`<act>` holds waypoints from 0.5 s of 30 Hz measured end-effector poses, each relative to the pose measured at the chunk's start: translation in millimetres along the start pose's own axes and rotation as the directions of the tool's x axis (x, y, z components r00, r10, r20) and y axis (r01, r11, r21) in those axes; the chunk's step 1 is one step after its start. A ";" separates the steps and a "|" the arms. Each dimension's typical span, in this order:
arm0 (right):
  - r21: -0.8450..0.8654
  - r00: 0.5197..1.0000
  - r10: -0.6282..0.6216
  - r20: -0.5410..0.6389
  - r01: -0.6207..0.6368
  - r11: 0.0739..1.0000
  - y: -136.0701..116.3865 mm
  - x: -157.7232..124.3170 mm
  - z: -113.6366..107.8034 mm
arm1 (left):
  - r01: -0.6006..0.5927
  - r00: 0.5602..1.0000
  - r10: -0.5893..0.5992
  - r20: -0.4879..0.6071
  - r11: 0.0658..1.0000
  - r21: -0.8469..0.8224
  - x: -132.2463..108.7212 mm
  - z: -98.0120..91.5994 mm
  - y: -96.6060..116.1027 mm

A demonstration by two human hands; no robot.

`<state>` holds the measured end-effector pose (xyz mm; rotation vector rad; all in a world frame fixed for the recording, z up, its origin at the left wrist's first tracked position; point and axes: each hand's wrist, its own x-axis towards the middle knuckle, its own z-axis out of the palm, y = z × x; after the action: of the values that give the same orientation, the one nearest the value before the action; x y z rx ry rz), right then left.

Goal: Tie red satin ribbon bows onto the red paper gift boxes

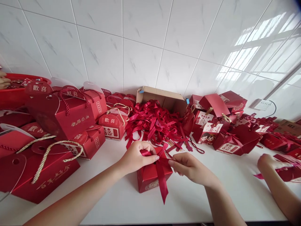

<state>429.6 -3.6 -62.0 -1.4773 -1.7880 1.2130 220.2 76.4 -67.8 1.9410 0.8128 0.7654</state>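
Note:
A small red gift box [148,180] stands on the white table in front of me, with a dark red satin ribbon [161,179] at its top. One ribbon tail hangs down the box's front. My left hand [138,158] is closed on the ribbon at the box's upper left, thumb over the top. At the upper right, my right hand [188,166] pinches another part of the same ribbon between thumb and fingers. The knot or loop itself is partly hidden by my fingers.
A tipped cardboard carton [162,94] spills a heap of red ribbons [160,124] behind the box. Red gift boxes with rope handles [63,114] are piled at left; more boxes [208,125] stand at right. Another person's hand [270,161] works on a box at far right.

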 end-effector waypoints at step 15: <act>-0.030 0.958 0.026 -0.287 -0.036 0.999 -9.7 -21.8 81.1 | 0.028 0.998 -0.030 -0.050 0.999 -0.032 1.7 4.3 -4.8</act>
<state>363.5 -49.3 -88.1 -1.6147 -1.6036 0.9298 223.3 77.6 -73.5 1.8847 0.8532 0.8081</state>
